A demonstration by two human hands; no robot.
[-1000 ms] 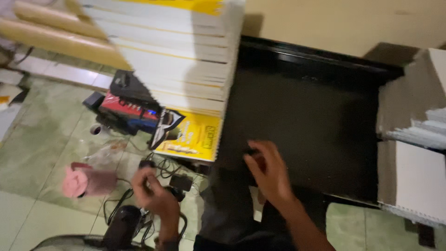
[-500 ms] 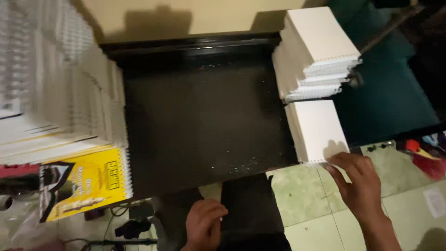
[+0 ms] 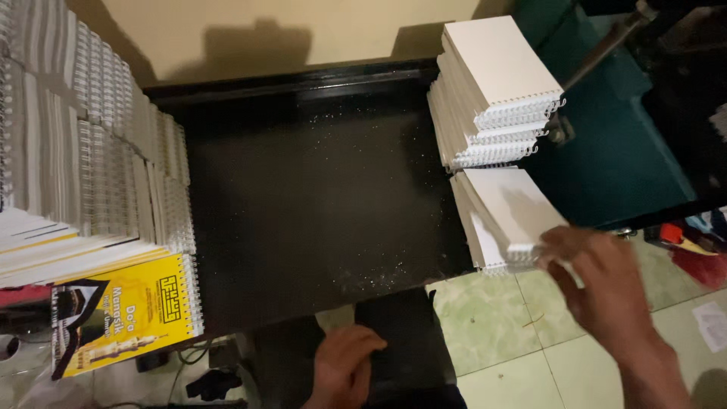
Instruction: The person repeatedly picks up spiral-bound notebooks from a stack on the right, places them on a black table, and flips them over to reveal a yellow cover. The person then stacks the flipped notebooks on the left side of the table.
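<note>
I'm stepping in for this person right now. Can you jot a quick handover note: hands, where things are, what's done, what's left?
Right hand: gripping the corner of the near white pad stack at the black table's right edge.
Left hand: resting on the lap, holding nothing.
Done: spiral-bound books stacked at left, a yellow-covered book in front.
Left: two white stacks, the far one untouched; table middle is bare.

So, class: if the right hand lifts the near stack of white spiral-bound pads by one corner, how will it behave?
The near stack would probably sag and fan, since its loose sheets already splay under the right hand. It overhangs the black table, so a push may tip it off. Its wire coils might snag.
</note>
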